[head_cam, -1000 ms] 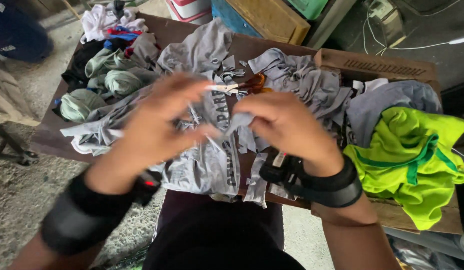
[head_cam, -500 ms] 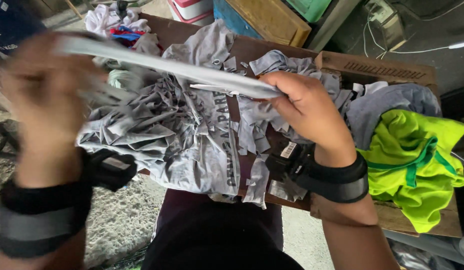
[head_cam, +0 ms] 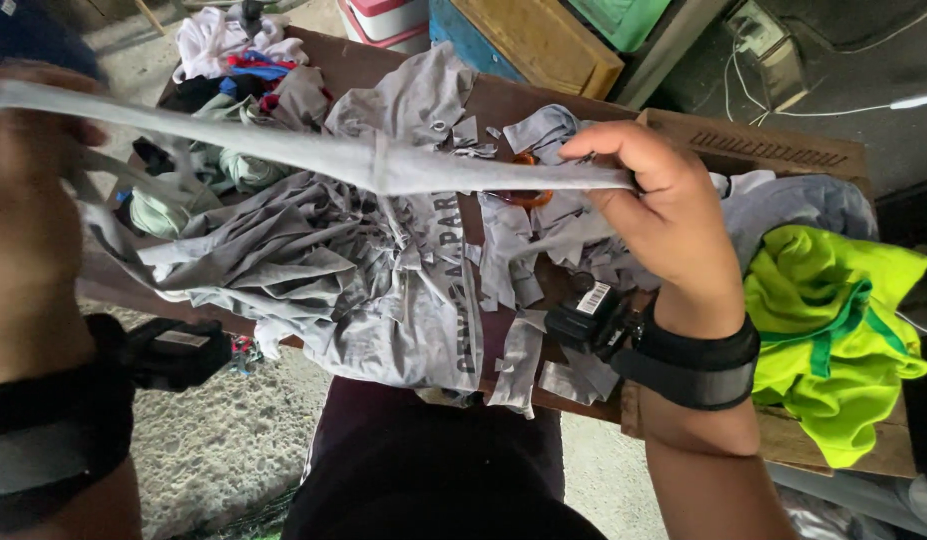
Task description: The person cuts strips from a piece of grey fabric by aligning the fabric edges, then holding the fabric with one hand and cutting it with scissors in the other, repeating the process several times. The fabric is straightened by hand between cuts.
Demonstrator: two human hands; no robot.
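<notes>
Two sets of fingers are pinching one grey fabric strip [head_cam: 373,165]: the right hand [head_cam: 663,215] is closing on its end, the blurred left hand [head_cam: 28,140] is gripping the other, stretching it above the cut grey shirt [head_cam: 363,290]. Overpulling is risking a tear or slip.

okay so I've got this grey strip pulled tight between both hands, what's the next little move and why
Probably lay the grey strip down to one side, by the rolled balls of fabric on the left. It is already stretched taut between your left hand and right hand, clear of the cut grey shirt below, so further pulling seems unneeded, and the table has scraps everywhere.
</notes>
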